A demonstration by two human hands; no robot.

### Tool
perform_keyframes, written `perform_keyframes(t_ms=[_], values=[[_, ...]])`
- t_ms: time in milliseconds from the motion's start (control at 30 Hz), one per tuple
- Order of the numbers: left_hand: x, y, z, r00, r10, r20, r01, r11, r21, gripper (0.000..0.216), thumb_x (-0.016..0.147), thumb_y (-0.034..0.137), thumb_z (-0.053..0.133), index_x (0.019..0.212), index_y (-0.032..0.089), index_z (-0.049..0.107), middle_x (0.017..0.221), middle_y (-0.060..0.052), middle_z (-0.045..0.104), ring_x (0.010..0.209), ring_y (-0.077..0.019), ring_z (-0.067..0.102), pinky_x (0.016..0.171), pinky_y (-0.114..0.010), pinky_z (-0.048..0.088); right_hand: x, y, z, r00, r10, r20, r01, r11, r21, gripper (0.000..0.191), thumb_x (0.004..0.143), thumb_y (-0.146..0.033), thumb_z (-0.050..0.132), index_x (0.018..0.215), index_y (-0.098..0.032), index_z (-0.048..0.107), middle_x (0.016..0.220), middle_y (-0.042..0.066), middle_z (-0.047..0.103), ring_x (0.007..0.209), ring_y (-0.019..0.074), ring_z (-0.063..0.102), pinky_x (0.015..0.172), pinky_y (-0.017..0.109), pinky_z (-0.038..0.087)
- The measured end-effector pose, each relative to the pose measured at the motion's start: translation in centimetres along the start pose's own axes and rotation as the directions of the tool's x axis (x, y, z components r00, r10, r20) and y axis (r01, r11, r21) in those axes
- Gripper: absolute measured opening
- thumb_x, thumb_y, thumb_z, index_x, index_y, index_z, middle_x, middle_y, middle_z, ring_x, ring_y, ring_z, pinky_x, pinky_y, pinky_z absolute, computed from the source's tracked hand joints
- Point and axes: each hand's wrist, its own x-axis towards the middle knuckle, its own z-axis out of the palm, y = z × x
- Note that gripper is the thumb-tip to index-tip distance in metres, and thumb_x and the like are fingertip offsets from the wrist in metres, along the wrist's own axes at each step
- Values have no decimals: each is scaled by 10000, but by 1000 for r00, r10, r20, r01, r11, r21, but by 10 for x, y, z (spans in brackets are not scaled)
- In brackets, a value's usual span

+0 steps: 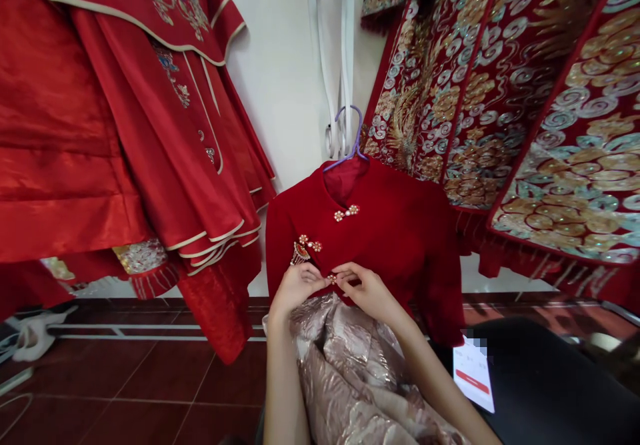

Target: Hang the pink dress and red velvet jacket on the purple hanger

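Observation:
A dark red jacket (390, 232) hangs in front of me on a purple hanger (356, 140). Flower-shaped ornaments sit at its collar, and a brooch with dangling strands (301, 253) is on its chest. Between my hands, low on the jacket's front, is a small flower-shaped ornament (333, 278). My left hand (303, 284) pinches it from the left side with fingers closed. From the right, my right hand (364, 288) has its thumb and fingertips closed at the same ornament. Below both hands, shiny brownish-silver fabric (345, 358) is bunched over my lap.
Red garments with pale piping (165, 132) hang at the left. Heavily embroidered red garments (475, 98) hang at the right. White straps (340, 45) run down the wall. A phone (473, 375) lies on a black seat (550, 378). White shoes (37, 338) stand at the far left.

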Motion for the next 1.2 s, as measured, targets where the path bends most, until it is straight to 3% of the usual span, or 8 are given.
perform_keyframes(t_ms=[100, 200, 267, 333, 433, 533, 733, 1200], values=[[-11, 11, -5, 981, 7, 193, 13, 995, -100, 272, 667, 365, 750, 775, 126, 679, 773, -72, 713, 738, -163, 661, 729, -265, 503, -5, -5, 0, 997, -51, 55, 54, 997, -56, 364, 704, -263, 679, 1050, -206, 578, 984, 46, 619, 927, 178, 584, 739, 286, 489], [-17, 21, -6, 945, 50, 324, 15, 981, -195, 323, 738, 403, 696, 900, 124, 695, 850, -88, 721, 813, -176, 671, 781, -281, 516, -7, -11, 5, 993, -120, 0, 118, 975, -186, 415, 639, -193, 696, 1024, -212, 544, 932, 23, 582, 900, 180, 541, 771, 299, 449], [-14, 25, -1, 972, 66, 227, -2, 963, -268, 336, 757, 438, 671, 839, 114, 687, 779, -71, 704, 750, -156, 662, 744, -268, 528, -7, -15, 8, 986, -148, -82, 125, 965, -229, 308, 647, -134, 629, 931, -205, 534, 846, 4, 558, 827, 167, 524, 754, 292, 430], [-7, 25, 7, 1000, 25, 4, -21, 924, -381, 373, 771, 492, 634, 773, 120, 651, 684, -36, 661, 656, -127, 633, 681, -259, 538, -7, -20, 7, 979, -150, -138, 118, 969, -218, 226, 647, -95, 567, 840, -204, 524, 775, -11, 536, 755, 152, 508, 720, 275, 415], [6, 22, 17, 968, -122, -221, -18, 841, -540, 385, 775, 517, 618, 824, 135, 612, 650, -14, 632, 611, -127, 623, 655, -290, 551, -9, -29, -4, 976, -135, -169, 117, 987, -115, 169, 656, -95, 543, 777, -206, 502, 733, -24, 516, 700, 135, 497, 680, 252, 401], [12, 20, 21, 957, -165, -238, -21, 780, -625, 332, 754, 428, 678, 870, 121, 630, 768, -58, 680, 686, -144, 654, 736, -320, 550, -13, -39, -16, 975, -153, -163, 148, 988, -44, 147, 669, -108, 551, 754, -207, 484, 731, -27, 502, 695, 128, 489, 675, 243, 394], [15, 20, 24, 939, -116, -323, -185, 623, -760, 234, 760, 271, 684, 942, 124, 693, 994, -106, 713, 875, -137, 668, 848, -271, 507, -15, -40, -17, 982, -159, -106, 160, 987, 4, 151, 669, -99, 541, 746, -206, 468, 711, -39, 477, 662, 112, 465, 646, 233, 380], [18, 13, 26, 907, -180, -380, -180, 651, -737, 238, 702, 292, 733, 871, 125, 715, 916, -100, 731, 814, -139, 680, 797, -261, 515, -16, -40, -14, 982, -177, -71, 178, 984, 7, 125, 680, -121, 537, 746, -203, 468, 706, -36, 482, 657, 109, 473, 630, 225, 387]])
